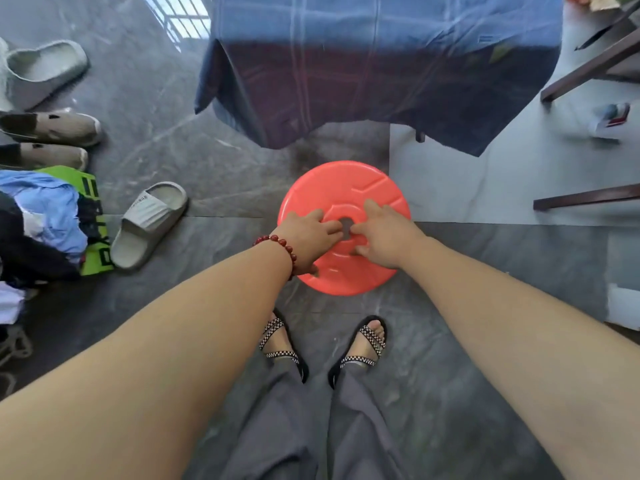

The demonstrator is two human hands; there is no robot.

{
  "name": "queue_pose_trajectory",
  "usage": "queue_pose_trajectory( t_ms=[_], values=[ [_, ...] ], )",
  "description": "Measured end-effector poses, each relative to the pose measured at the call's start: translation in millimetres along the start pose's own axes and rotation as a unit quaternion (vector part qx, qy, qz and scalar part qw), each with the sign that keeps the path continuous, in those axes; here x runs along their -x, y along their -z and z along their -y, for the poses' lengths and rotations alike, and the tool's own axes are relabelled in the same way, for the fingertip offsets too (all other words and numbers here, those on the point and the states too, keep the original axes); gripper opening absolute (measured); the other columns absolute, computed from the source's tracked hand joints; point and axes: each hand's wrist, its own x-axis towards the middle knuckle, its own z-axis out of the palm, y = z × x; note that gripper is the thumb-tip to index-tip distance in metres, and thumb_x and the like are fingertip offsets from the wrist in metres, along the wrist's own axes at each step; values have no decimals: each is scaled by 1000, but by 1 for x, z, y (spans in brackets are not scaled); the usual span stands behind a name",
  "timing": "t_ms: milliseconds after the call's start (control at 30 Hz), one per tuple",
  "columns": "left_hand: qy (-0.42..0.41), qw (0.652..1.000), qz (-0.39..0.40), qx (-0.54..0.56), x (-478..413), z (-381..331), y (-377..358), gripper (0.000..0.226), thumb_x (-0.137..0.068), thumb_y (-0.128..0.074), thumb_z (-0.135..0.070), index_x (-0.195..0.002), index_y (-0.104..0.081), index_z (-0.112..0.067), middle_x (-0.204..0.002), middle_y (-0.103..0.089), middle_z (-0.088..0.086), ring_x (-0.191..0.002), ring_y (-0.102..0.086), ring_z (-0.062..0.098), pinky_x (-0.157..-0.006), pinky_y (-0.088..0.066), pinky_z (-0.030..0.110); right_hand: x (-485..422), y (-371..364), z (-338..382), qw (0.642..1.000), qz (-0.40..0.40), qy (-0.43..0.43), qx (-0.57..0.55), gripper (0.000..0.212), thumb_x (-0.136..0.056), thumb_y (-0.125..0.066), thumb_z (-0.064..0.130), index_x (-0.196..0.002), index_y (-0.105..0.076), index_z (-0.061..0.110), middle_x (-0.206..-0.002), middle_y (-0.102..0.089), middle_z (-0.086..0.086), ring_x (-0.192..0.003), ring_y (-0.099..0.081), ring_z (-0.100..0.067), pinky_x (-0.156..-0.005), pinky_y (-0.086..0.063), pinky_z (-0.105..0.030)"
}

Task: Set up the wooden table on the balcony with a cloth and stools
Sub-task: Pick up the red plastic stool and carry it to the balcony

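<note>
A round red plastic stool (346, 188) is seen from above, standing on the dark stone floor (166, 126) just in front of a table that is covered by a blue checked cloth (381, 64). The cloth hangs low over the near edge, and only the foot of one table leg (420, 136) is shown beneath it. Both hands are laid on the seat. The left hand (306, 235), with a red bead bracelet (277, 245) at its wrist, and the right hand (386, 237) are curled at the rim of the hole in the seat's middle, so the stool is gripped from both sides. To the left, a heap of clothes (45, 216) is piled on a green bag (95, 199) with black lettering; whether it lies inside cannot be told. Grey slippers (149, 223) and a pair of shoes (52, 128) lie nearby. On the pale floor at the right a small box (609, 119) is seen; its contents are hidden.
</note>
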Motion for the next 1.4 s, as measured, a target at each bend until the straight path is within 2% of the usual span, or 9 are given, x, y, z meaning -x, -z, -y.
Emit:
queue_pose_trajectory(
  t_ms=[167,367,600,967,1267,1400],
  values=[
    [-3,999,8,40,-42,-7,-42,63,-88,-60,-35,-142,-31,-22,-141,-33,-7,-120,-39,25,-79,-51,41,-29,-47,-15,1000,12,-1,-3,39,-90,-55,40,-125,-58,22,-129,-36,-13,-115,-43,-35,-99,-38,-40],
    [-3,999,6,32,-83,-19,-92,63,-90,-58,-34,-144,-27,-23,-143,-31,-8,-120,-38,24,-75,-46,38,-59,-101,-30,999,28,-2,-15,40,-89,-57,38,-125,-57,22,-130,-36,-12,-116,-42,-35,-101,-39,-43],
    [-7,999,13,38,-112,-28,-126,62,-90,-58,-32,-144,-28,-23,-146,-29,-8,-121,-38,24,-78,-48,40,-78,-142,-39,999,36,-11,-33,35,-89,-56,36,-121,-60,22,-126,-36,-11,-112,-42,-34,-97,-42,-45],
    [25,998,6,54,-125,-28,-136,52,-90,-58,-29,-137,-38,-21,-139,-35,-6,-118,-40,23,-73,-45,37,-92,-150,-41,998,41,-18,-36,33,-90,-55,33,-122,-59,23,-130,-34,-11,-117,-40,-34,-99,-41,-43],
    [16,998,-13,65,-133,-24,-143,48,-93,-47,-20,-139,-36,-22,-143,-35,-4,-119,-43,20,-80,-44,36,-101,-147,-43,998,47,-27,-38,34,-90,-57,34,-122,-60,24,-131,-33,-10,-119,-40,-32,-97,-42,-41],
    [13,996,1,94,-131,-23,-140,48,-93,-45,-16,-139,-37,-22,-145,-34,-5,-117,-47,23,-83,-48,39,-96,-146,-43,997,50,-36,-56,33,-92,-52,23,-125,-58,25,-131,-33,-10,-118,-40,-31,-94,-43,-41]
  ],
)
